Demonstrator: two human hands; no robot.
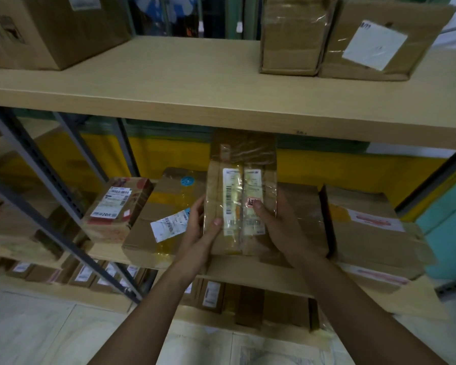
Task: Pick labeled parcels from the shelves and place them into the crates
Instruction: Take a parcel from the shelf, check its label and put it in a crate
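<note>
A tall, narrow cardboard parcel (241,164) wrapped in clear tape, with a white barcode label on its front, is held upright in front of the middle shelf. My left hand (199,230) grips its lower left edge, thumb on the front face. My right hand (277,227) grips its lower right edge, thumb pressed on a small red sticker beside the label. The parcel's lower end is level with the front of the middle shelf (250,275). No crate is in view.
Other labeled parcels lie on the middle shelf: a small printed box (116,206) at left, a flat box (163,219) behind my left hand, a large box (371,227) at right. Cartons stand on the top shelf (169,83). Grey uprights (50,196) cross at left. Small boxes fill the bottom shelf.
</note>
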